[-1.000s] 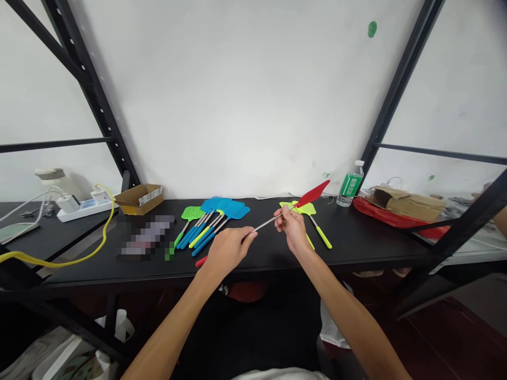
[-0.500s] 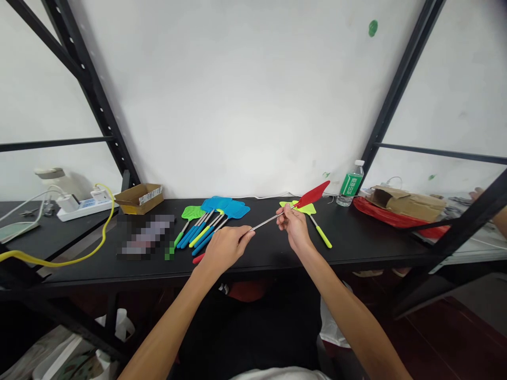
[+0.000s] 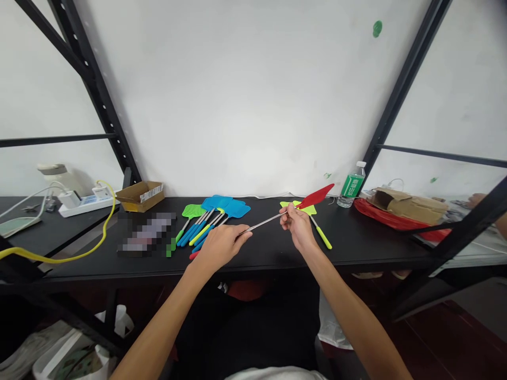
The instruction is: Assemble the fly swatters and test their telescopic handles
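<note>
The fingers of the right hand (image 3: pixel 299 228) are closed on the steel shaft of a red fly swatter (image 3: pixel 316 196), just below its head, and the left hand's (image 3: pixel 222 248) fingers pinch the shaft's far end, holding it above the black worktop (image 3: pixel 376 248). A yellow-green swatter (image 3: pixel 289 205) lies just beneath the red fly swatter's head, blue and green swatters (image 3: pixel 227 207) lie to its left, and a water bottle (image 3: pixel 350 186) stands to its right.
</note>
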`<state>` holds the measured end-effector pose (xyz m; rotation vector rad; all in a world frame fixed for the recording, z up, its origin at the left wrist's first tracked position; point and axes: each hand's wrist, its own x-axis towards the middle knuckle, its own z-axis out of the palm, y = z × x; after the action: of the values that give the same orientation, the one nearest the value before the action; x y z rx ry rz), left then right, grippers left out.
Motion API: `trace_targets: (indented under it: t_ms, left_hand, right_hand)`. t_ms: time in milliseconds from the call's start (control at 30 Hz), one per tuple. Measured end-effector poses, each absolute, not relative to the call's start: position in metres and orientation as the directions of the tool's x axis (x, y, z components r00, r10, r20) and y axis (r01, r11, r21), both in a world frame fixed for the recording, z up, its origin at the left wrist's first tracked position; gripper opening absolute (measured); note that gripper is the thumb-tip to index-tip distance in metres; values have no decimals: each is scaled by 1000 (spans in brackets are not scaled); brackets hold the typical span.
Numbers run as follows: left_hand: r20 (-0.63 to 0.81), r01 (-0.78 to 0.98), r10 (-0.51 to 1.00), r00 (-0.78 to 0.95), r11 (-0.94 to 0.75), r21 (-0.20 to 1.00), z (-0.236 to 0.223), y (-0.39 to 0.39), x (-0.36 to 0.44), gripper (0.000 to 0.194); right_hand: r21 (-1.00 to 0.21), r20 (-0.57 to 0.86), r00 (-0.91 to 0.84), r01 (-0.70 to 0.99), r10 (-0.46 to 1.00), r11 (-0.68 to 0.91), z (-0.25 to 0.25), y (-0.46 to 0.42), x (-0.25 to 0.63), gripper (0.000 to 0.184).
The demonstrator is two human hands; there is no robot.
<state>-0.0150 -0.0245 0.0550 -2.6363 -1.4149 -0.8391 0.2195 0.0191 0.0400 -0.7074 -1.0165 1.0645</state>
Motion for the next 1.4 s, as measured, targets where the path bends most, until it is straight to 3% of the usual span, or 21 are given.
trace_targets:
  t_ms: [167,267,333,400,533,633,767,1000,1233,1400]
  left_hand:
    - [679,795,641,358,-591,139,60,-29,-13,28]
    - [771,713,541,337,-681,167,66,-41,-3,26]
    - [732,627,580,357,-730,273,68,-48,4,25]
    - [623,549,694,361,-698,460,67,-49,7,27]
    - [394,293,884,250,-457,840,59,-35,6,42]
    - [296,61,939,173,-310,949,54,-25,2,51]
    - [261,-40,948,182,-258,965,53,-23,1,58]
    - [269,-101,938,218,-252,962,54,-24,-1,49]
    - [276,54,931,240,-296,954,61,-24,-9,49]
    - [276,1,928,250,-285,958,62,-23,-10,48]
  right_hand:
    - [-809,266,261,-463,928,362,43,25,235,43]
    - [-786,205,252,-534,946,313,45,27,241,39]
    - [-772,182,223,-571,958,280,47,25,240,35]
    - [-765,184,193,-588,964,264,49,22,237,32]
    - [-754,207,135,-609,969,246,54,12,226,31]
    - [-768,241,109,-586,964,258,56,5,219,31]
    - [-795,288,48,-544,956,267,57,-1,210,33]
    - [-810,264,-63,-557,963,185,55,-6,200,39]
    - [-808,295,74,-512,953,290,54,-2,203,43]
    - [-799,317,128,-497,940,338,58,-1,204,44]
